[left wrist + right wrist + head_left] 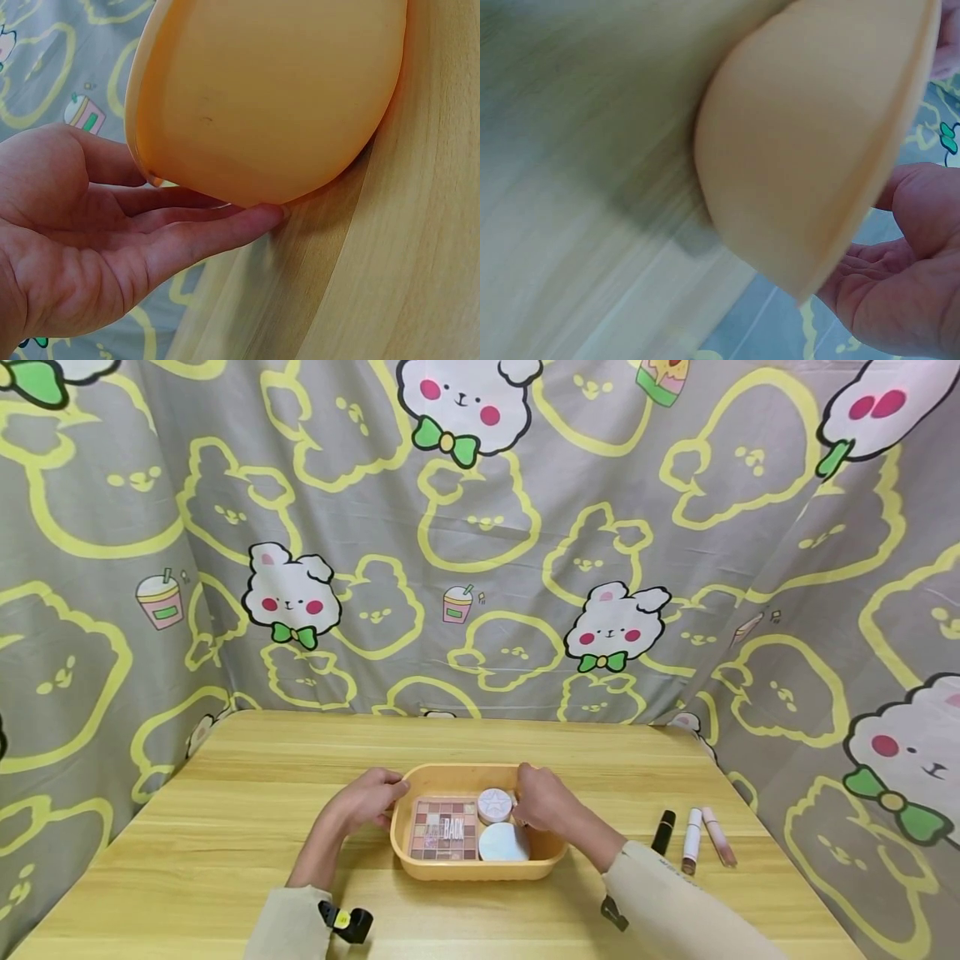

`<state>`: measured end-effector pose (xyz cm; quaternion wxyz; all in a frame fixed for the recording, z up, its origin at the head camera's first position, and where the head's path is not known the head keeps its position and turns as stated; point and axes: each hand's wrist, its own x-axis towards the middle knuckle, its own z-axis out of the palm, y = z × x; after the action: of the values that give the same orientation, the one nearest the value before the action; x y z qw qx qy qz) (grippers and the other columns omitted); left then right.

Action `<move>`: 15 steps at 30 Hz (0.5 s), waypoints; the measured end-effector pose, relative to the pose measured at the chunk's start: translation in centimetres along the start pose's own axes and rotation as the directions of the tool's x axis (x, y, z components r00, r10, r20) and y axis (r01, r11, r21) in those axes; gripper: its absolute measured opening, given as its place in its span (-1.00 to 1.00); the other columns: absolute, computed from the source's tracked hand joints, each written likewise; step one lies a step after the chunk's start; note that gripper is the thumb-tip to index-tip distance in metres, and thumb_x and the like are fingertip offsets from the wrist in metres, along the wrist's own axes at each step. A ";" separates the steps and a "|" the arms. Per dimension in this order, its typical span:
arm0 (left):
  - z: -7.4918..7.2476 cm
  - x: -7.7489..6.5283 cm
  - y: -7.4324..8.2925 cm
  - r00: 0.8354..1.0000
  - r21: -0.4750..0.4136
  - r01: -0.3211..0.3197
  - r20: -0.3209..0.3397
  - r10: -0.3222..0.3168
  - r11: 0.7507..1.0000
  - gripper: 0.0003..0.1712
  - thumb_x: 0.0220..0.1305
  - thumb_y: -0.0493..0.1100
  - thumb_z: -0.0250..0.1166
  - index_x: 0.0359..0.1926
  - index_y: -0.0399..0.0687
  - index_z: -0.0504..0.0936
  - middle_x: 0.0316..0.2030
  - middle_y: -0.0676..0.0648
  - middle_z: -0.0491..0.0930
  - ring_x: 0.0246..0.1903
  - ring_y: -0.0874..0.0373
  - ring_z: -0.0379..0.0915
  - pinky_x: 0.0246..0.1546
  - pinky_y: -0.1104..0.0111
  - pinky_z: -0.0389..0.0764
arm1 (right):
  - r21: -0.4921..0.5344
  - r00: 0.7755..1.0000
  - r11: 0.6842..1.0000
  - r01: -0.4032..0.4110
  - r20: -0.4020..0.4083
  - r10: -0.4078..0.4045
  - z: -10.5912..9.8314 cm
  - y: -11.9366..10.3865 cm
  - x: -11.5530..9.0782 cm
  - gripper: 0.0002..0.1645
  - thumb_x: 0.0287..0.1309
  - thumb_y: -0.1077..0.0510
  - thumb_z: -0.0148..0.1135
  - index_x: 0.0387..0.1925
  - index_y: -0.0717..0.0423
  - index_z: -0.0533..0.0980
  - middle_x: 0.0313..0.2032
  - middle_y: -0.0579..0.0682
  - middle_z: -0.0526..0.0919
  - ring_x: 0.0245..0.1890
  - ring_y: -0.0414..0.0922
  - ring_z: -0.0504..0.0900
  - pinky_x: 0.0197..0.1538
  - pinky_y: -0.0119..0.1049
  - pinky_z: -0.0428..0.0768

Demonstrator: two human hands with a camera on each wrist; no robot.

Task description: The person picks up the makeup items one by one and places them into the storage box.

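Note:
An orange plastic basket (480,871) sits near the middle of the wooden table. Inside it are an eyeshadow palette (444,831) with "BACK" on it, a round case (495,805) with a star and a pale round compact (504,843). My left hand (367,797) grips the basket's left end, thumb at the rim; in the left wrist view its fingers run along the outer wall (270,97). With my right hand (546,800) I hold the rim at the back right. The right wrist view has its thumb and fingers at the basket's edge (802,150).
To the right of the basket lie a black tube (663,832), a white tube (692,839) and a pink tube (720,837), side by side near my right sleeve (682,902). A patterned grey curtain (495,543) hangs behind and beside the table (285,743).

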<state>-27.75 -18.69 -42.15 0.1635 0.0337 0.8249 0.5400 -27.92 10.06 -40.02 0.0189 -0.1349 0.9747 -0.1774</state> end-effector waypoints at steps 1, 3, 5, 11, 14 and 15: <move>0.0 0.0 0.0 1.000 0.001 0.000 0.000 0.000 1.000 -0.52 0.57 -0.19 -0.03 0.28 -0.48 0.45 -0.04 -0.24 0.67 -0.10 0.03 0.64 -0.22 0.15 0.74 | 0.002 1.000 1.000 -0.011 0.003 0.011 -0.2 0.0 0.0 -0.63 -0.13 0.39 0.40 -0.23 0.28 0.46 -0.50 0.05 0.51 -0.47 -0.06 0.49 -0.47 -0.30 0.48; 0.0 0.0 0.0 1.000 0.002 0.001 0.000 -0.001 1.000 -0.52 0.57 -0.19 -0.03 0.28 -0.48 0.45 -0.04 -0.24 0.67 -0.11 0.04 0.64 -0.22 0.16 0.74 | 0.010 1.000 1.000 -0.024 0.004 0.024 -0.6 0.0 0.0 -0.59 -0.09 0.38 0.37 -0.12 0.34 0.49 -0.41 0.12 0.60 -0.42 -0.05 0.52 -0.44 -0.27 0.52; 0.0 0.0 0.0 1.000 0.003 0.004 -0.001 -0.004 1.000 -0.52 0.57 -0.19 -0.03 0.29 -0.49 0.44 -0.04 -0.24 0.66 -0.11 0.04 0.64 -0.21 0.16 0.74 | 0.001 1.000 1.000 -0.021 -0.012 0.021 -0.8 0.1 0.1 -0.57 -0.01 0.33 0.39 -0.06 0.36 0.51 -0.32 0.17 0.66 -0.37 -0.04 0.57 -0.36 -0.24 0.58; 0.0 0.0 0.1 1.000 0.012 0.012 -0.010 -0.012 1.000 -0.50 0.57 -0.18 -0.02 0.31 -0.49 0.42 -0.01 -0.25 0.66 -0.07 0.02 0.63 -0.19 0.14 0.74 | 0.034 0.998 0.999 -0.039 -0.053 0.041 -1.5 0.3 -0.1 -0.56 0.14 0.19 0.41 0.00 0.37 0.55 -0.20 0.22 0.73 -0.37 -0.08 0.62 -0.25 -0.18 0.66; 0.0 0.0 0.1 1.000 0.014 0.012 -0.012 -0.012 1.000 -0.50 0.57 -0.18 -0.02 0.32 -0.49 0.41 0.00 -0.26 0.65 -0.05 0.00 0.63 -0.18 0.13 0.74 | 0.066 0.997 0.997 -0.049 -0.058 0.053 -1.8 0.6 -0.3 -0.58 0.16 0.23 0.35 0.02 0.37 0.55 -0.27 0.19 0.72 -0.48 -0.13 0.54 -0.37 -0.25 0.59; 0.0 0.0 0.1 1.000 0.012 0.012 -0.012 -0.012 1.000 -0.50 0.57 -0.18 -0.02 0.32 -0.49 0.41 0.01 -0.26 0.65 -0.04 0.00 0.63 -0.17 0.13 0.74 | 0.078 0.997 0.996 -0.051 -0.062 0.055 -1.9 0.7 -0.3 -0.59 0.17 0.25 0.32 0.03 0.37 0.55 -0.31 0.16 0.71 -0.52 -0.15 0.50 -0.41 -0.28 0.54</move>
<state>-27.78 -18.62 -42.10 0.1617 0.0264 0.8294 0.5341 -27.97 11.47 -38.49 -0.0022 -0.1024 0.9705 -0.2182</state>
